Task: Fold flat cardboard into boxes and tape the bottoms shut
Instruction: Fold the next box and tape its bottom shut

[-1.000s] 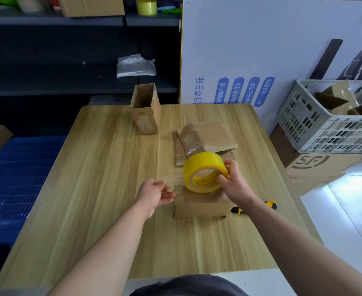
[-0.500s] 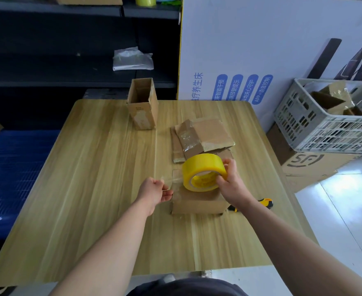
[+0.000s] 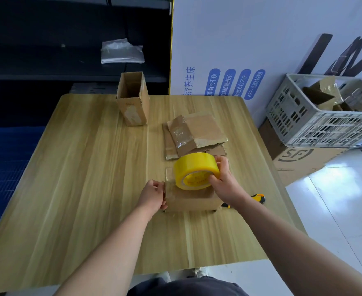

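Small cardboard box on wooden worktop, left hand grip pinched on clear tape end at box's left edge, right hand grip clamped round yellow tape roll just above box, strip axis left-to-right, next pull likely rightward; right of box, carton marked "SF"; behind box, board reading "APP".

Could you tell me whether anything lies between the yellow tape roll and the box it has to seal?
Nothing visible does. The right hand holds the yellow tape roll directly over the brown cardboard box; the left hand pinches the tape end at its left edge.
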The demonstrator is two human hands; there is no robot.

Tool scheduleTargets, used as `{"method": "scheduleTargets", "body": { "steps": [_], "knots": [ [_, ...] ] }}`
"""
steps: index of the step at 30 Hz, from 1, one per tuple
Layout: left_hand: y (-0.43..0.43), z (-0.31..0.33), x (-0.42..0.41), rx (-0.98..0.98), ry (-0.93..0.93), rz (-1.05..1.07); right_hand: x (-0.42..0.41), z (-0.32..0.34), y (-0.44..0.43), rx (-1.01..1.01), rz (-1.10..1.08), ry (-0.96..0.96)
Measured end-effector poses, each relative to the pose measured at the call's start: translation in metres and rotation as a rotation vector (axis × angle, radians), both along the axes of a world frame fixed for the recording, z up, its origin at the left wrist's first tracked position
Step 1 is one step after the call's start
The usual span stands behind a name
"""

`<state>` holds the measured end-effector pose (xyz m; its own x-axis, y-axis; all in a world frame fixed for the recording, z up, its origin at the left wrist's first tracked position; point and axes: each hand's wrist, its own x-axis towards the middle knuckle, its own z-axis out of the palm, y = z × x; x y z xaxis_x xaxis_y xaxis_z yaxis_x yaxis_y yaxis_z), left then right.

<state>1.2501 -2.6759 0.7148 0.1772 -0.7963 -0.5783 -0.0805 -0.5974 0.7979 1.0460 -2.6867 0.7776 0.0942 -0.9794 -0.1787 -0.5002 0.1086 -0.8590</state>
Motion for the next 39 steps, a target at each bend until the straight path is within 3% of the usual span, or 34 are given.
{"method": "scheduleTargets", "body": {
  "steps": [5,10,13,17,22,28,39],
  "knots": [
    [0.012,-0.002,0.0,0.021,0.002,-0.068,-0.001,-0.001,0.0,0.02,0.0,0.002],
    [0.002,0.003,0.02,-0.128,-0.027,-0.127,-0.003,0.001,-0.001,0.04,0.018,0.002],
    [-0.005,0.018,0.035,-0.14,0.048,-0.389,-0.004,0.002,-0.001,0.065,0.026,0.009],
    [-0.014,0.025,0.025,-0.207,-0.281,-0.74,-0.003,0.005,-0.002,0.088,0.033,0.017],
    [-0.018,0.021,0.015,-0.287,-0.5,-0.75,-0.005,0.005,0.001,0.102,0.04,0.052],
    [-0.022,0.02,0.018,-0.307,-0.559,-0.783,-0.01,0.016,-0.007,0.02,0.024,0.053],
    [-0.024,0.017,0.022,-0.294,-0.561,-0.766,-0.086,0.035,-0.012,-0.186,0.087,0.441]
  ]
}}
